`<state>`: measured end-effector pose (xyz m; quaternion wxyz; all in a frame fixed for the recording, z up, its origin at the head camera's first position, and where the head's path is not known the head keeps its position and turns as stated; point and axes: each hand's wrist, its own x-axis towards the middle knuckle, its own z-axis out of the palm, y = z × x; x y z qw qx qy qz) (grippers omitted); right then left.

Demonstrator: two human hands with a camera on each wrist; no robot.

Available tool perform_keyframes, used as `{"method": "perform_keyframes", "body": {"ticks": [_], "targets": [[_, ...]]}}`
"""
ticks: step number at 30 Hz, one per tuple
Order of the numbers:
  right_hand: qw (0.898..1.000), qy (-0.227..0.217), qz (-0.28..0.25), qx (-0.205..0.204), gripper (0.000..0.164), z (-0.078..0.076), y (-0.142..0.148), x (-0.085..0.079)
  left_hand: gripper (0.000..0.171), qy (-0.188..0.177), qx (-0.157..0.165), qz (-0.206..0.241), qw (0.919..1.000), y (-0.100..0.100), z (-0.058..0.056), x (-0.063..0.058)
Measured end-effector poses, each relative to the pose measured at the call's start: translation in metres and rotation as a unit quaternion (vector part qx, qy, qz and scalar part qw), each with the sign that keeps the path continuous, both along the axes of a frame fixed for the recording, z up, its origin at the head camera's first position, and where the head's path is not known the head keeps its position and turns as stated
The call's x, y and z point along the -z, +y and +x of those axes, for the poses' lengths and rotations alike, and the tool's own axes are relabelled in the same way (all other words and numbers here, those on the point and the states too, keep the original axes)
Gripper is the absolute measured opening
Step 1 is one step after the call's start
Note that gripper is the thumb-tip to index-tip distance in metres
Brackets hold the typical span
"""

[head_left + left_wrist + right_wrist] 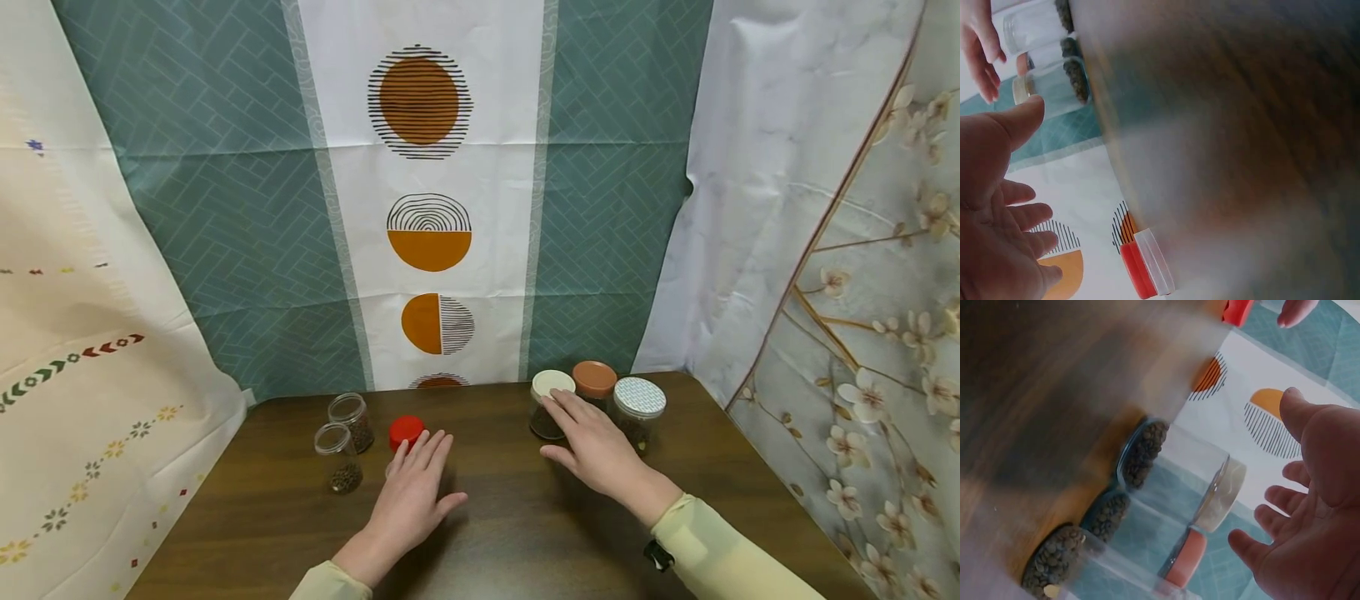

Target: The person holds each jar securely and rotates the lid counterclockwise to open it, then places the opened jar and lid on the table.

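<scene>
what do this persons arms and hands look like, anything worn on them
The bare left hand and bare right hand wear no gloves. Each arm has a plain pale yellow fabric sleeve, the left sleeve and right sleeve both reaching about the wrist. A small black object shows at the right cuff; what it is can't be made out.

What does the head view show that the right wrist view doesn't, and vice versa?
Only head: the front lidless jar and back lidless jar, the patterned lid, and both sleeves.

Only right wrist: the right hand's palm side, and the bottom of the orange-lidded jar with its brown contents.

Both: the cream-lidded jar, the orange lid, the red lid, the tabletop, and the left hand, barely in frame from the right wrist.
</scene>
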<state>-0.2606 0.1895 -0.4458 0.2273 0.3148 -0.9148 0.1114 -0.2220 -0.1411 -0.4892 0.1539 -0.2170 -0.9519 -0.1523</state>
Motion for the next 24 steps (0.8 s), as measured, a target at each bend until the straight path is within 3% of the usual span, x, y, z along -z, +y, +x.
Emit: {"method": "perform_keyframes", "body": {"ticks": [6, 24], "targets": [[1.0, 0.013, 0.001, 0.01, 0.079, -0.01, 0.003, -0.001, 0.088, -0.006, 0.005, 0.009, 0.9999, 0.003, -0.002, 0.0], [0.999, -0.025, 0.015, 0.032, 0.076, -0.027, 0.009, -0.003, 0.088, -0.053, 0.018, 0.038, 0.9977, 0.011, -0.011, 0.005]]}}
